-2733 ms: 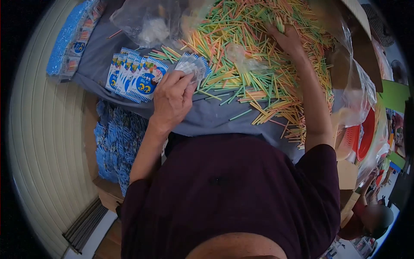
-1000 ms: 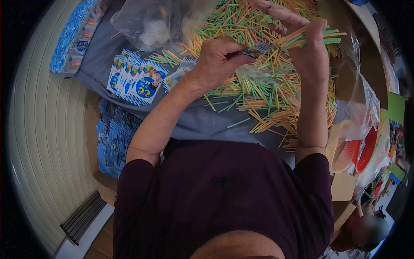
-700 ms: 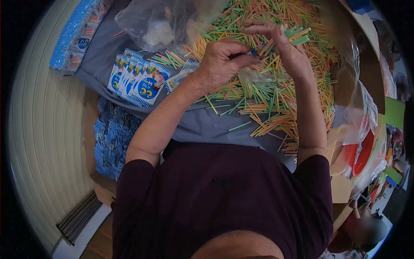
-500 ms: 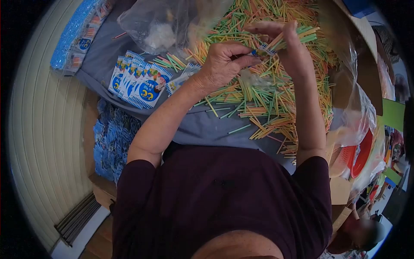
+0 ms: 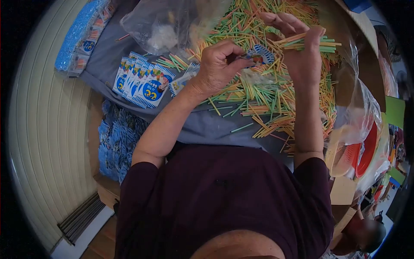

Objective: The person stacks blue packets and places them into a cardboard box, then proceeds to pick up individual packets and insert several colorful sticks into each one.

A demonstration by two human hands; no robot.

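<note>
Straws [image 5: 330, 45], long axis crosswise, clamped in right fingers [image 5: 313, 39], left fingers [image 5: 240, 65] pinching packet [image 5: 263, 55]

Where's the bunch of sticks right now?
The bunch is in the right hand, upper right in the head view, over the stick pile, just right of the packet in the left hand.

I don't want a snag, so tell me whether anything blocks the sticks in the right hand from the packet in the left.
Nothing visible stands between the sticks in the right hand and the packet in the left hand; the loose pile shows behind.
</note>
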